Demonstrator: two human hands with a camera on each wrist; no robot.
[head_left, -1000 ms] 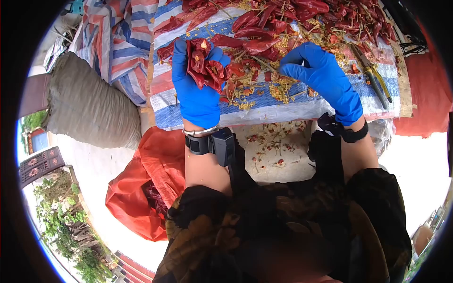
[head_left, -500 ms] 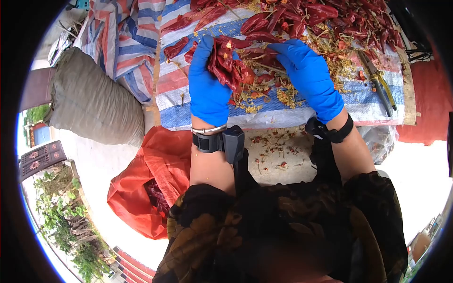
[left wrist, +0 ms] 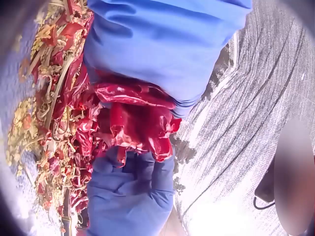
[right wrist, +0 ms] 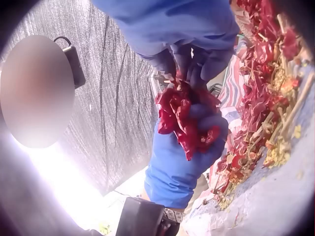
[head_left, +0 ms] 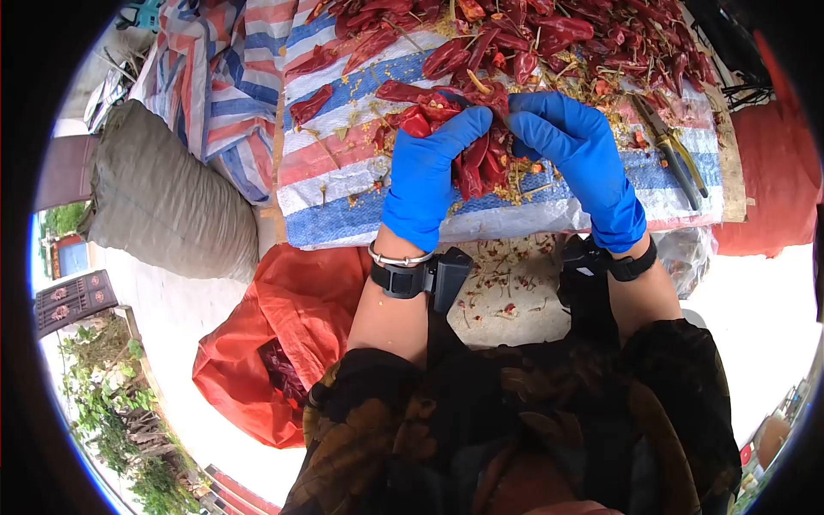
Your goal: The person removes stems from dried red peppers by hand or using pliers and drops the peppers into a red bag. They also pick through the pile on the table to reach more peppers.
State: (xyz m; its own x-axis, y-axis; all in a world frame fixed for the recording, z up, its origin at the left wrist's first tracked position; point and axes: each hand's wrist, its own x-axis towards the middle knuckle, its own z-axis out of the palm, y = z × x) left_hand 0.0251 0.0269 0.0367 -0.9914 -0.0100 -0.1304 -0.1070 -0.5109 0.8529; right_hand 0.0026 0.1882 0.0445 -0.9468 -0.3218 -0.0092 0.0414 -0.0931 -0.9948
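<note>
Both hands wear blue gloves and meet over a striped woven sheet (head_left: 318, 202). My left hand (head_left: 421, 184) grips a bunch of dried red chili peppers (head_left: 481, 167), which stick out past its fingers. Close against it, my right hand (head_left: 584, 159) pinches one end of a chili in the bunch. In the right wrist view the bunch of chilies (right wrist: 177, 110) hangs between the two hands, the right fingers curled at its top. In the left wrist view, torn-looking open chili ends (left wrist: 140, 128) face the right fingertips. A pale curved stem (head_left: 478, 82) shows just beyond the hands.
A heap of dried red chilies (head_left: 558, 34) covers the far side, with loose yellow seeds and stems around it. Yellow-handled shears (head_left: 674, 146) lie at the right. A red sack (head_left: 283, 318) holding chilies and a full grey-green sack (head_left: 167, 193) stand at the left.
My left hand has moved right and turned, carrying the chilies toward the right hand. The right hand was apart a second ago; now its fingertips pinch at the bunch.
</note>
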